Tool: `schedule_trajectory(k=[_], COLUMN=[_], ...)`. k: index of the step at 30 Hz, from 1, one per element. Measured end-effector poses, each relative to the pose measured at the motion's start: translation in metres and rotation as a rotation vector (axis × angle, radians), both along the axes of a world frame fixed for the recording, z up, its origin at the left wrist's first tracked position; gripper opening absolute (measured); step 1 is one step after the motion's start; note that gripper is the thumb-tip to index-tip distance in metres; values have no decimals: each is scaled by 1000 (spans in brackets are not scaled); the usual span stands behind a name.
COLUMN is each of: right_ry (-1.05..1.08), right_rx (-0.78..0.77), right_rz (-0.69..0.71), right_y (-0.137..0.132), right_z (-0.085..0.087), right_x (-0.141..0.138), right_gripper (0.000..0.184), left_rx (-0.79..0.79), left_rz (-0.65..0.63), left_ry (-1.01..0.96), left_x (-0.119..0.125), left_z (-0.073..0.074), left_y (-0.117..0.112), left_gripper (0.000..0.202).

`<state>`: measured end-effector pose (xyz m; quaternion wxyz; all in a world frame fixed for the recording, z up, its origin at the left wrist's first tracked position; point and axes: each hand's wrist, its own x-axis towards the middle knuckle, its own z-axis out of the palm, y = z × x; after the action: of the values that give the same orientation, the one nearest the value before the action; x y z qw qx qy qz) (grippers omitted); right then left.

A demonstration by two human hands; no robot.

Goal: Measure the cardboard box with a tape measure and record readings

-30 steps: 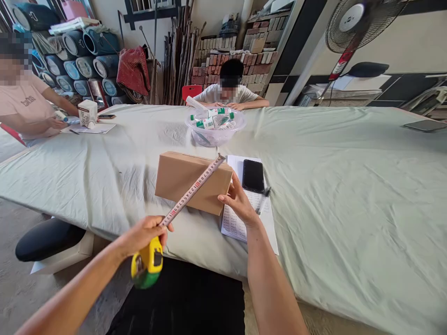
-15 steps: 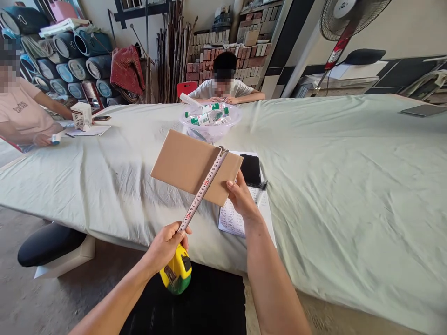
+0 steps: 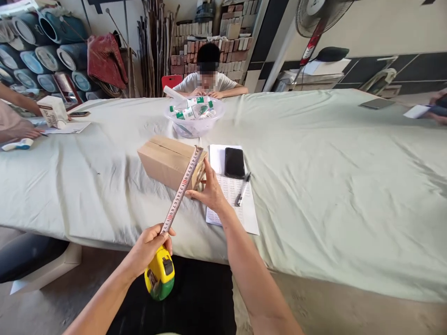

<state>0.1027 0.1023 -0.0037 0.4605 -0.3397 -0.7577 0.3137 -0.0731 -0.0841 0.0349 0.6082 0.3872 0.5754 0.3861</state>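
My left hand [image 3: 153, 244] pinches the drawn-out blade of a tape measure [image 3: 160, 274], whose yellow and green case hangs just below the fingers. The blade slants up and right across a brown cardboard box [image 3: 160, 160], with its metal hook near the box's upper right corner. Whether the hook touches the box I cannot tell. My right hand [image 3: 211, 188] grips the box's right end, thumb low at the front and fingers at the far side. The box lies with its seamed face up, at or close to the table.
Right of the box lie written sheets [image 3: 249, 218], a black phone [image 3: 234, 163] and a pen [image 3: 243, 190]. A bowl of plastic bottles [image 3: 195, 126] stands behind, before a seated person [image 3: 207, 79]. Another person's arm and a white carton [image 3: 53, 111] are left. A stool [image 3: 31, 256] stands below the cloth-covered table [image 3: 331, 186].
The box has turned from a broad face toward me to lying lower, seamed face up. My right hand has shifted along its end. The view has swung right, and a hand shows at the right edge.
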Motion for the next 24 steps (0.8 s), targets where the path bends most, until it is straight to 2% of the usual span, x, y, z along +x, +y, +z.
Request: schedule_trajectory(k=[2, 5, 7, 11, 14, 17, 20, 24], right_ry=[-28, 22, 77, 154, 58, -129, -206, -272], right_rx=[23, 12, -42, -178, -230, -274, -322, -425], right_rz=[-35, -194, -376, -772, -948, -1027, -1051, -1026], right_y=[1, 6, 12, 22, 25, 27, 29, 31], right_z=[2, 9, 11, 10, 4, -5, -14, -16], right_x=[5, 19, 30, 57, 77, 93, 101, 100], right_gripper=[104, 62, 46, 30, 26, 26, 33, 39], left_rx=[-19, -46, -59, -52, -104, -224, -318, -346], left_rz=[0, -34, -76, -214, -373, -479, -505, -541], left_ry=[-82, -194, -270, -385, -462, -484, -477, -484], left_x=[4, 14, 25, 50, 66, 74, 75, 69], left_z=[2, 7, 9, 12, 10, 2, -11, -24], left_y=[7, 25, 41, 82, 114, 138, 147, 145], left_gripper=[18, 18, 18, 18, 20, 24, 26, 33])
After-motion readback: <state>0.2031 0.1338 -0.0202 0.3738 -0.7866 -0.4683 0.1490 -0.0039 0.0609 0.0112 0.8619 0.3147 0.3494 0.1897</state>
